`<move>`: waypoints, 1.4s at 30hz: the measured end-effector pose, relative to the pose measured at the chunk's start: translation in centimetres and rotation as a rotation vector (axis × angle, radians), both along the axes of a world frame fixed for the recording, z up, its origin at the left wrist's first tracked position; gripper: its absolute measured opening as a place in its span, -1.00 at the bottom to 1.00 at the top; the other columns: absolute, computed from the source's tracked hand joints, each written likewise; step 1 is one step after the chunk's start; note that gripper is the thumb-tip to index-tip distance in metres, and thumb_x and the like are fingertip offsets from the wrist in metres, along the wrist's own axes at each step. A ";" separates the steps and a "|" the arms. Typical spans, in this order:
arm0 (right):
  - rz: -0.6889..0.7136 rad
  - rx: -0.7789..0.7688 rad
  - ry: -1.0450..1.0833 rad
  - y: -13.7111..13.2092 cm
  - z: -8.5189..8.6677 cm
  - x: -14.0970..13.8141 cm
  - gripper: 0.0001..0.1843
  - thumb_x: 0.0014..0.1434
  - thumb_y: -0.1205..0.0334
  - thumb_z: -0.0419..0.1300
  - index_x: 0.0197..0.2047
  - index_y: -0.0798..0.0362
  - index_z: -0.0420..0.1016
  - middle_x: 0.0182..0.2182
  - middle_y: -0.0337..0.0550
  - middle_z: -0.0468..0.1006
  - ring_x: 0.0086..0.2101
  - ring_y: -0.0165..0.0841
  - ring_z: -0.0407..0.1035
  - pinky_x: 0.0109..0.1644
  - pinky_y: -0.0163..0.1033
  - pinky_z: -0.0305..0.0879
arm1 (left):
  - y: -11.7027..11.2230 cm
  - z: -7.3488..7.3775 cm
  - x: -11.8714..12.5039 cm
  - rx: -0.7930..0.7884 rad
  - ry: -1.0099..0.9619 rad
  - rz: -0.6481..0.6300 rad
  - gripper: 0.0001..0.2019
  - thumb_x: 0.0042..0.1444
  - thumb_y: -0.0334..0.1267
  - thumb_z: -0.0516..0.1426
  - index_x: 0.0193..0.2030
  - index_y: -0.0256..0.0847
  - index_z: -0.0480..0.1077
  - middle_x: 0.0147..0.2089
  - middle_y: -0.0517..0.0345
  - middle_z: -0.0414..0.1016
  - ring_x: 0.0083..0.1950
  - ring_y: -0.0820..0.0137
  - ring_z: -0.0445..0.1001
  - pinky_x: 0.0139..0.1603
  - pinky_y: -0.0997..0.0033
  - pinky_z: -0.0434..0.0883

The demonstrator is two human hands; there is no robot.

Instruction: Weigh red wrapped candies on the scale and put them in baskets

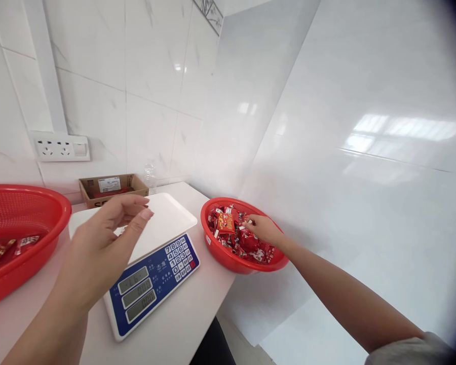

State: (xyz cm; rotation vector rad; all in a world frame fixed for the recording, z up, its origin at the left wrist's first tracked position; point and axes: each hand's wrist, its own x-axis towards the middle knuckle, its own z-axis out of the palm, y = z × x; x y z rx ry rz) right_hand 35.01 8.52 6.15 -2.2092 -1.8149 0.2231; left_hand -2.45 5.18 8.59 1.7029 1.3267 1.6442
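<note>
My left hand (106, 243) hovers over the white pan (167, 218) of a digital scale (154, 284). Its fingers are curved, with a small gap to the thumb, and I see nothing clearly held. Part of a small printed thing shows behind the hand, on or over the pan. On the right, my right hand (264, 229) reaches into a red plastic basket (228, 261) of small wrapped packets. Its fingertips are pinched on a small red packet (247, 237) among the others. A larger red and gold packet (225, 223) lies beside those fingers.
Another red basket (61, 218) with a few red packets (26, 244) stands at the left. Behind the scale are an open cardboard box (140, 187) and a clear plastic bottle (150, 175). Tiled walls meet behind the white table (197, 304); a socket panel (61, 147) is at left.
</note>
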 end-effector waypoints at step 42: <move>0.833 0.119 1.155 -0.9 6.7 -22.5 -0.62 0.10 0.11 0.29 -0.02 0.02 0.47 -0.18 -0.17 0.55 -0.20 -0.32 0.45 -0.03 -0.08 0.47 | 0.4 0.0 0.9 -0.126 -0.612 -0.427 -0.67 0.13 -0.02 0.23 0.01 0.00 0.36 -0.06 0.17 0.51 -0.19 0.41 0.51 -0.32 0.48 0.45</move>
